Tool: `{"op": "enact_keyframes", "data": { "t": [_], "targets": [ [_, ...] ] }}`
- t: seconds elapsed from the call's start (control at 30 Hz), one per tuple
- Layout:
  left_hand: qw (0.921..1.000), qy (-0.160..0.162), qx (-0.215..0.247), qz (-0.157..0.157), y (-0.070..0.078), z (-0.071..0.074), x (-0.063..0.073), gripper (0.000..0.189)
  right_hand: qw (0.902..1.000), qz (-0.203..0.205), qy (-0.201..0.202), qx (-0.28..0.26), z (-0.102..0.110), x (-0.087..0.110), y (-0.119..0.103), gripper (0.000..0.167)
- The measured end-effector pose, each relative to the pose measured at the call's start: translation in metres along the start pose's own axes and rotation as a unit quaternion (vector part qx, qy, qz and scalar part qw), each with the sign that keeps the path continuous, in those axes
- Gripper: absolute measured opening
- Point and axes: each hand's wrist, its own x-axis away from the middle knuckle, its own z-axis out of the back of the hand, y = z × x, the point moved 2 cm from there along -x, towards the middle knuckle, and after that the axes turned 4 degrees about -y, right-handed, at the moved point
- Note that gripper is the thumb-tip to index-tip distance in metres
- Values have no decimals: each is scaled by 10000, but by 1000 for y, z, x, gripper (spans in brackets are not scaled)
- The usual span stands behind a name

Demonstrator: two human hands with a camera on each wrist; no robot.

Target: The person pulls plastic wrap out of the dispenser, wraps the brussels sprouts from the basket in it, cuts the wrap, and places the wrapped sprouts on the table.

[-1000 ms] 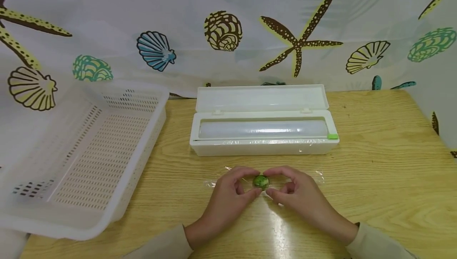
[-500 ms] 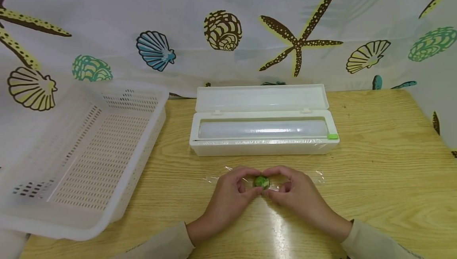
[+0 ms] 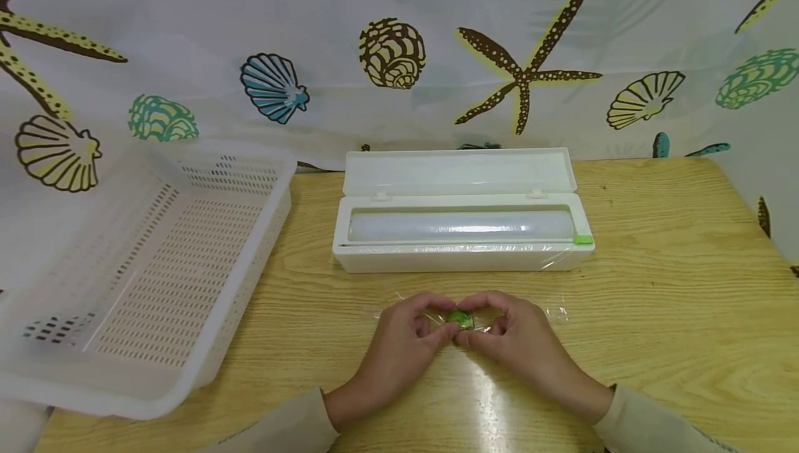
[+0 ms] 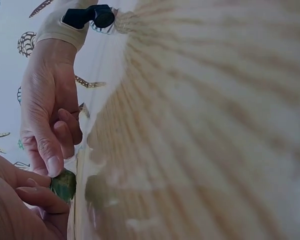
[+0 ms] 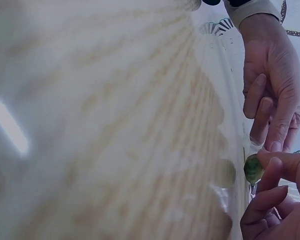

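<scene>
A small round green vegetable, seemingly a Brussels sprout (image 3: 460, 318), sits low over the table between both hands in the head view. My left hand (image 3: 402, 342) pinches its left side with thumb and index finger. From the other side my right hand (image 3: 524, 338) holds it the same way, the thumbtips close together at the near edge. Clear cling film (image 3: 557, 312) shows around the sprout and sticks out past both hands. In the left wrist view the sprout (image 4: 64, 185) appears dark green by the fingertips, and the right wrist view shows the sprout (image 5: 253, 170) just above the tabletop.
Behind the hands stands a white cling film dispenser (image 3: 463, 259), lid raised, with a film roll (image 3: 460, 226) inside and a green slider (image 3: 583, 239) at its right end. A white perforated basket (image 3: 250, 279) stands at left. A shell-patterned cloth (image 3: 437, 113) hangs behind the wooden table (image 3: 662, 314).
Between the fingers the sprout has turned and shifted slightly right. The right thumb has come in closer under it, and the cling film by the right fingers has bunched. The dispenser and basket have stayed put.
</scene>
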Motion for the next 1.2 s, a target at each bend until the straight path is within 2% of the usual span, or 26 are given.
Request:
{"op": "enact_keyframes", "data": {
  "t": [0.13,0.2,0.27,0.4,0.5,0.7,0.93,1.1,1.2],
  "targets": [
    [9991,61,-176,-391,-8,-1,2,27,9999,80,33,61,1,-1,0,33],
    [9985,62,-234,-498,-4,0,3,34,9999,105,25,80,2,-1,0,33],
    [9982,59,-300,-508,4,1,5,41,9999,120,8,86,2,-2,-1,34],
    [9969,122,-646,-428,17,1,3,40,9998,133,-33,114,4,-2,-3,36],
    [9947,180,-923,-424,21,0,1,41,9998,155,-87,116,6,-3,-5,36],
    [9912,208,-1181,-560,23,-1,-3,40,9997,223,-76,25,8,-4,-7,31],
    [9864,148,-1444,-764,26,-1,-5,41,9998,120,-137,-94,9,-5,-8,32],
    [9864,86,-1502,-660,27,1,-6,40,9999,72,-127,5,9,-5,-8,33],
    [9854,76,-1607,-561,29,2,-6,40,9996,257,-20,73,8,-3,-9,35]
  ]
}}
